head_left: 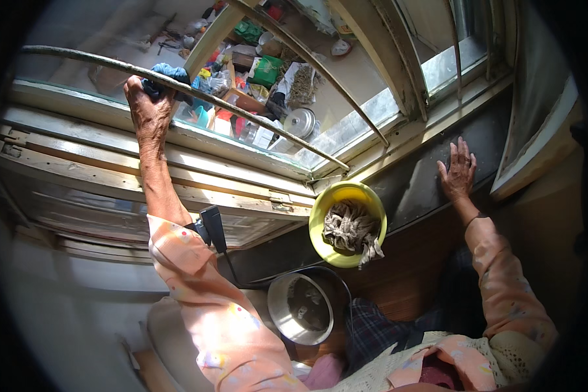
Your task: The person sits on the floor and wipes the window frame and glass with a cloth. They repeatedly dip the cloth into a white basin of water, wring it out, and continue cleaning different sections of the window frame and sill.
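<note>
My left hand (152,103) reaches up to the window and grips a blue cloth (169,73), which lies against the wooden window frame (198,59) and glass, behind a metal window bar (255,119). My right hand (458,171) rests flat, fingers spread, on the dark window sill (411,188). A yellow plastic basin (318,215) stands at the window corner between my arms, with a wet-looking grey-brown rag (350,225) in it, one end hanging over the rim. Below it is a metal pot (277,313) with a wire handle and dark liquid inside.
More metal bars (323,73) cross the window. An open casement (534,152) stands at the right, and a hinged wooden frame (225,193) runs along the left. Beyond the glass lies a heap of household clutter with a metal lid (299,122).
</note>
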{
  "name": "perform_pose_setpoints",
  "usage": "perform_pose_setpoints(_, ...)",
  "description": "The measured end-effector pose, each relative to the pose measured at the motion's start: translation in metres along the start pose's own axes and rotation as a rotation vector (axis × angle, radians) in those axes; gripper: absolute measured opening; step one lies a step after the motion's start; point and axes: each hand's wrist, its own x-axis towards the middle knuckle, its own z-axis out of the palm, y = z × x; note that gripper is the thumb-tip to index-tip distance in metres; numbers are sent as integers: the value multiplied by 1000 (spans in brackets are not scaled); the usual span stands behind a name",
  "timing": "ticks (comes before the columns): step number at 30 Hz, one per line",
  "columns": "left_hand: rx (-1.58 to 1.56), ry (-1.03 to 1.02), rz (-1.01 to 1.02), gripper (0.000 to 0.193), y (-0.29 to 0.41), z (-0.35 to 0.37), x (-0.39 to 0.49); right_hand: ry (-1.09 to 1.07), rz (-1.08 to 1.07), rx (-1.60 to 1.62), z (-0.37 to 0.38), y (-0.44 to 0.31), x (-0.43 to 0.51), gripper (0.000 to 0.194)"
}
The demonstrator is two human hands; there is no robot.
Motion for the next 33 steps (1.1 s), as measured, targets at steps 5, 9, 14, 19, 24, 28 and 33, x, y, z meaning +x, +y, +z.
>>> perform_pose_setpoints(5,-15,6,-187,53,1,8,-9,-19,15,-36,0,-1,-1,63)
perform_pose_setpoints(9,87,82,-269,41,6,1,-29,-6,19,-50,1,0,-1,62)
perform_pose_setpoints(14,253,218,-394,36,20,1,-40,-18,27,-20,4,2,-1,61)
perform_pose_setpoints(19,188,253,-153,38,38,22,-31,-15,18,-32,3,1,-1,60)
perform_pose_setpoints(24,122,175,-205,37,21,11,-32,-23,15,-44,-1,-1,-1,59)
perform_pose_setpoints(28,243,168,-319,38,10,-7,-47,-16,24,-35,-1,-2,0,57)
perform_pose_setpoints(33,245,225,-394,38,36,6,-48,-38,31,-19,1,0,0,56)
